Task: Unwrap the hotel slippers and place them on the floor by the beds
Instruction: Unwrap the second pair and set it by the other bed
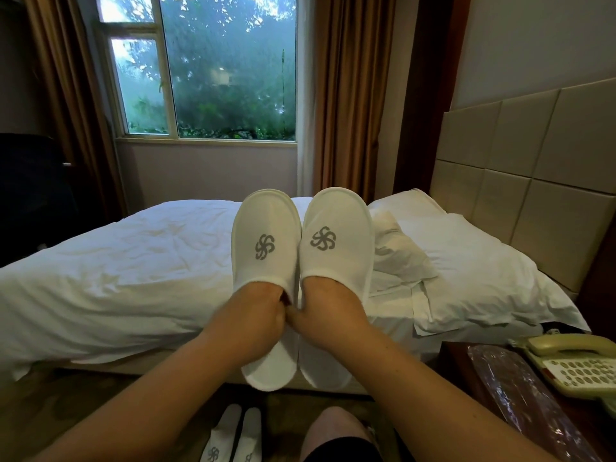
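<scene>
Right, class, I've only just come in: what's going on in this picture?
A person has a hand tucked inside each of two white slippers: left hand in the left slipper, right hand in the right slipper, held up side by side before the bed. A second pair already lies on the floor below.

Two unwrapped white slippers (pixel 301 278) with grey pinwheel logos are upright, side by side, toes up.

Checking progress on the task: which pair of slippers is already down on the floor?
The lower pair of slippers at the bottom edge, lying on the floor. The other pair is held up before the bed, one on the left hand, one on the right hand.
</scene>
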A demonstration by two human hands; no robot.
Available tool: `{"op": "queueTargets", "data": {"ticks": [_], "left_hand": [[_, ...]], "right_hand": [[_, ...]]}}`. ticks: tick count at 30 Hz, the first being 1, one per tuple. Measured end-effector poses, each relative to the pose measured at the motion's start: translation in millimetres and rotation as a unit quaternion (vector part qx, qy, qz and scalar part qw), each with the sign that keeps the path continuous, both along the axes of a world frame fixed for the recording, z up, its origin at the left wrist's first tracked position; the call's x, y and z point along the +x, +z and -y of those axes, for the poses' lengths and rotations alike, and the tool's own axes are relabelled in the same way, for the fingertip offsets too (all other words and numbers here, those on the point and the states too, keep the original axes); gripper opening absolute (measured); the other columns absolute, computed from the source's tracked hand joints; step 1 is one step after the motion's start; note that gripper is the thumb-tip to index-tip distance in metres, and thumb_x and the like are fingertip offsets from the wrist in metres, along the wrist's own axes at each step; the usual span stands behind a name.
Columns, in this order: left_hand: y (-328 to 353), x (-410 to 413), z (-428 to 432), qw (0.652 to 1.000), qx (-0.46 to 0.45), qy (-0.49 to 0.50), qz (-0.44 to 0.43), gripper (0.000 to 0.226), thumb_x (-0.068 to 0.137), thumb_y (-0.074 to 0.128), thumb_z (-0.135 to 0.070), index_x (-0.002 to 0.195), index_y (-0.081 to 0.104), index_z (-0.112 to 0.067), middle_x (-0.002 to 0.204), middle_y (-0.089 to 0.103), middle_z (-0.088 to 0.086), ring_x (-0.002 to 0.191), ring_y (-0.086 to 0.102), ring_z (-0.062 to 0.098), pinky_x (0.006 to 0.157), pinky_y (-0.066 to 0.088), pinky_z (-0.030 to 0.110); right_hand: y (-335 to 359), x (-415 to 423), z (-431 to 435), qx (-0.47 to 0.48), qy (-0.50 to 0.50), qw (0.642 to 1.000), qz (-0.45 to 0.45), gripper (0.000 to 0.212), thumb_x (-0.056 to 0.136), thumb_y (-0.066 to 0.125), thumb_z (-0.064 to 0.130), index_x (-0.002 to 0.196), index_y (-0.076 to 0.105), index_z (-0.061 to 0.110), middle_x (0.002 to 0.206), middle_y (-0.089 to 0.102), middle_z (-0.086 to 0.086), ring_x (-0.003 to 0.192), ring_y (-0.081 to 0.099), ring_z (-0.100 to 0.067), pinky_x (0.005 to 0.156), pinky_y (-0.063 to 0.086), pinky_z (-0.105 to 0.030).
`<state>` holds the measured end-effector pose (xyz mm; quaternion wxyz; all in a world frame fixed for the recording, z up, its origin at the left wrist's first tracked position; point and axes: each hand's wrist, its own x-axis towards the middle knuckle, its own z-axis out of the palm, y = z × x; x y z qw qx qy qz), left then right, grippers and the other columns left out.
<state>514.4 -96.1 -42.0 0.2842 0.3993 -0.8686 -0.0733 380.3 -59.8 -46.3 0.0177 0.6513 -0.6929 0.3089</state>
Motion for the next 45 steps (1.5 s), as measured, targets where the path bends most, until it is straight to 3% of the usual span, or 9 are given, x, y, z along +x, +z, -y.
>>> {"op": "queueTargets", "data": {"ticks": [4, 10, 14, 19, 23, 29, 35, 40, 45], "left_hand": [[12.5, 12.1, -10.5, 0.987, 0.066, -0.147, -0.018, 0.042, 0.077, 0.047, -0.023, 0.115, 0.065, -0.022, 0.113, 0.068, -0.001, 0.104, 0.063, 0.017, 0.090, 0.054, 0.037], [38.1, 35.1, 8.8, 0.897, 0.015, -0.046, -0.440, 0.025, 0.088, 0.063, -0.010, 0.085, 0.073, -0.032, 0.078, 0.076, -0.013, 0.072, 0.068, -0.002, 0.071, 0.052, 0.011], [53.4, 52.7, 44.3, 0.941, 0.021, 0.094, -0.325, 0.019, 0.094, 0.063, -0.041, 0.112, 0.065, -0.037, 0.115, 0.064, -0.015, 0.097, 0.060, 0.001, 0.076, 0.044, 0.016], [43.3, 46.6, 52.9, 0.954, 0.133, 0.119, -0.242, 0.042, 0.094, 0.038, -0.068, 0.099, 0.060, -0.032, 0.093, 0.064, -0.011, 0.082, 0.064, 0.011, 0.069, 0.058, 0.040], [22.5, 47.2, 48.7, 0.941, 0.156, 0.126, -0.273, 0.047, 0.095, 0.028, -0.071, 0.089, 0.056, -0.033, 0.088, 0.068, -0.005, 0.063, 0.070, 0.008, 0.055, 0.048, 0.031], [4.3, 39.9, 39.2, 0.889, 0.229, 0.132, -0.374, 0.062, 0.096, 0.022, -0.070, 0.090, 0.068, -0.030, 0.083, 0.072, -0.007, 0.081, 0.067, 0.016, 0.059, 0.048, 0.029], [2.8, 41.7, 45.8, 0.866, 0.256, 0.143, -0.404, 0.073, 0.097, 0.025, -0.070, 0.082, 0.070, -0.014, 0.079, 0.074, 0.005, 0.083, 0.068, 0.029, 0.081, 0.056, 0.047], [0.6, 41.7, 51.7, 0.859, 0.273, 0.138, -0.410, 0.072, 0.097, 0.026, -0.069, 0.082, 0.068, -0.013, 0.078, 0.072, 0.006, 0.084, 0.068, 0.031, 0.082, 0.055, 0.049], [-3.4, 44.1, 53.8, 0.845, 0.299, 0.129, -0.425, 0.072, 0.096, 0.028, -0.071, 0.087, 0.068, -0.012, 0.080, 0.072, 0.011, 0.083, 0.069, 0.035, 0.078, 0.056, 0.049]], "right_hand": [[-2.7, -2.5, 1.7, -0.073, -0.038, 0.994, 0.076, 0.052, 0.090, 0.054, 0.029, 0.140, 0.044, 0.016, 0.135, 0.052, -0.008, 0.126, 0.047, -0.028, 0.105, 0.034, -0.031], [7.5, -8.1, 5.1, -0.139, -0.088, 0.982, 0.095, 0.048, 0.090, 0.051, 0.023, 0.136, 0.051, 0.013, 0.133, 0.054, -0.011, 0.125, 0.040, -0.030, 0.107, 0.028, -0.035], [9.8, -6.8, -2.3, -0.199, -0.022, 0.976, -0.082, 0.036, 0.070, 0.059, 0.002, 0.102, 0.074, 0.012, 0.099, 0.067, -0.007, 0.090, 0.054, -0.031, 0.076, 0.040, -0.040], [8.4, 4.8, -1.8, -0.260, 0.029, 0.962, -0.082, 0.032, 0.062, 0.067, -0.005, 0.089, 0.077, 0.007, 0.082, 0.069, -0.009, 0.072, 0.060, -0.032, 0.063, 0.046, -0.039], [15.0, 7.3, -4.9, -0.304, 0.030, 0.950, -0.062, 0.036, 0.070, 0.044, 0.006, 0.084, 0.077, 0.007, 0.074, 0.068, -0.008, 0.062, 0.056, -0.029, 0.058, 0.048, -0.038], [18.8, 7.7, -3.5, -0.250, 0.034, 0.968, 0.011, 0.058, 0.063, 0.034, -0.005, 0.102, 0.075, 0.007, 0.090, 0.071, -0.010, 0.071, 0.057, -0.034, 0.069, 0.045, -0.041], [20.3, 9.9, -4.6, -0.250, 0.058, 0.966, 0.030, 0.049, 0.063, 0.035, -0.006, 0.088, 0.075, 0.008, 0.084, 0.068, -0.004, 0.069, 0.051, -0.030, 0.067, 0.044, -0.040], [24.7, 8.8, -3.0, -0.244, 0.073, 0.964, 0.073, 0.029, 0.058, 0.034, -0.008, 0.053, 0.045, 0.019, 0.063, 0.044, 0.010, 0.062, 0.045, -0.029, 0.058, 0.033, -0.036], [35.8, 22.6, -11.8, -0.275, 0.126, 0.949, 0.086, 0.029, 0.051, 0.035, -0.002, 0.051, 0.023, 0.023, 0.057, 0.026, 0.017, 0.052, 0.030, -0.016, 0.058, 0.019, -0.031]]}}
